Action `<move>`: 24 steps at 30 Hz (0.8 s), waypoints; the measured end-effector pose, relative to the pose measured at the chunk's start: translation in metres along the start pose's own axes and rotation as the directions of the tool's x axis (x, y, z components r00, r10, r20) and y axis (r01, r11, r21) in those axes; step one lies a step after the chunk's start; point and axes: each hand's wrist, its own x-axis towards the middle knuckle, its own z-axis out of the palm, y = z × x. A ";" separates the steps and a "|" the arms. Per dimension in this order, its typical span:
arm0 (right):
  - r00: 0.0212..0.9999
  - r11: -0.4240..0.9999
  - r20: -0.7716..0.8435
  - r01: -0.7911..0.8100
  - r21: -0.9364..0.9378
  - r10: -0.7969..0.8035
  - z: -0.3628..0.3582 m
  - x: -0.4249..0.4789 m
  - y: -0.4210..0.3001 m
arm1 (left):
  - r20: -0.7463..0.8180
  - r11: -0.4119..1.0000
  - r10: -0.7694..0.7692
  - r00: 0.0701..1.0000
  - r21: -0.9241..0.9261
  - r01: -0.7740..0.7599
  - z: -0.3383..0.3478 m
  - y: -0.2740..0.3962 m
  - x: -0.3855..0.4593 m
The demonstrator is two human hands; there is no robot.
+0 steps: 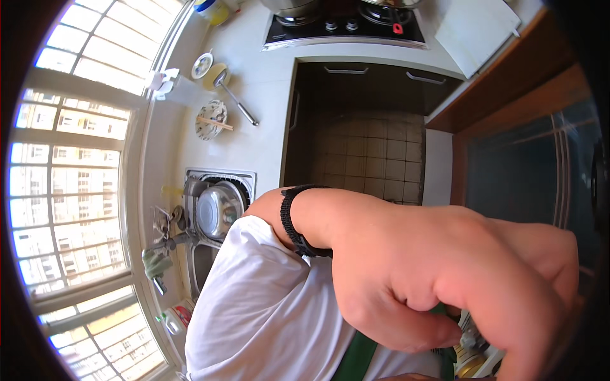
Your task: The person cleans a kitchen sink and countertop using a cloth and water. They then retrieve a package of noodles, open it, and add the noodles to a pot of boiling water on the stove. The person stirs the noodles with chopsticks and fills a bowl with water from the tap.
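Note:
My left hand (419, 266) is very close to the camera, its back towards me. A black woven wristband (291, 214) circles the wrist. The index finger stretches to the lower right and its tip runs out of view. The thumb stands apart from it, with nothing held between them. The other fingers bend at the right, their tips hidden. Below the arm are a white shirt (267, 305) and a green strap (356, 357). My right hand is not in view; only a sliver of skin shows at the bottom edge.
A sink (252, 178) holds a metal basin (209, 214). On the white counter (267, 95) lie a ladle (240, 105) and a patterned bowl (206, 133) with chopsticks (215, 123) across it. Pots stand on a gas hob (343, 35). A white board (476, 33) lies at upper right.

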 end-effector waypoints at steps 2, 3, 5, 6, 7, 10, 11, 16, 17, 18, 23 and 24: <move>0.995 0.999 0.096 0.031 -0.033 -0.028 0.013 0.043 -0.019 | -0.078 0.997 -0.052 0.996 0.047 0.056 -0.018 -0.001 -0.004; 0.986 0.997 0.157 0.059 -0.056 -0.049 0.020 0.065 -0.030 | -0.120 0.994 -0.081 0.989 0.068 0.090 -0.026 -0.002 -0.008; 0.948 0.974 0.266 0.207 -0.092 -0.176 0.039 0.107 -0.053 | -0.250 0.978 -0.177 0.952 0.059 0.198 -0.051 0.000 -0.017; 0.937 0.982 0.327 0.161 -0.096 -0.122 0.047 0.130 -0.069 | -0.351 0.944 -0.233 0.907 0.142 0.297 -0.064 0.002 -0.023; 0.909 0.975 0.389 0.202 -0.093 -0.151 0.057 0.149 -0.084 | -0.469 0.902 -0.277 0.839 0.173 0.395 -0.075 0.005 -0.032; 0.818 0.952 0.532 0.300 -0.069 -0.219 0.090 0.198 -0.132 | -0.792 0.671 -0.299 0.532 0.222 0.707 -0.105 0.007 -0.072; 0.798 0.945 0.556 0.322 -0.066 -0.233 0.103 0.210 -0.149 | -0.862 0.555 -0.296 0.412 0.196 0.808 -0.115 0.010 -0.087; 0.687 0.909 0.642 0.415 0.038 -0.340 0.182 0.245 -0.244 | -0.976 0.459 -0.114 0.185 0.114 0.881 -0.161 0.031 -0.140; 0.646 0.896 0.665 0.437 0.081 -0.375 0.203 0.246 -0.264 | -0.988 0.431 -0.112 0.107 0.048 0.901 -0.173 0.042 -0.144; 0.614 0.882 0.680 0.459 0.105 -0.401 0.222 0.247 -0.284 | -0.987 0.390 -0.097 0.130 0.083 0.917 -0.188 0.054 -0.146; 0.449 0.778 0.679 0.553 0.300 -0.581 0.321 0.239 -0.372 | -0.978 0.068 -0.043 0.204 0.201 0.977 -0.272 0.124 -0.139; 0.446 0.761 0.655 0.561 0.327 -0.610 0.341 0.238 -0.388 | -0.967 -0.009 -0.052 0.250 0.250 0.968 -0.295 0.142 -0.133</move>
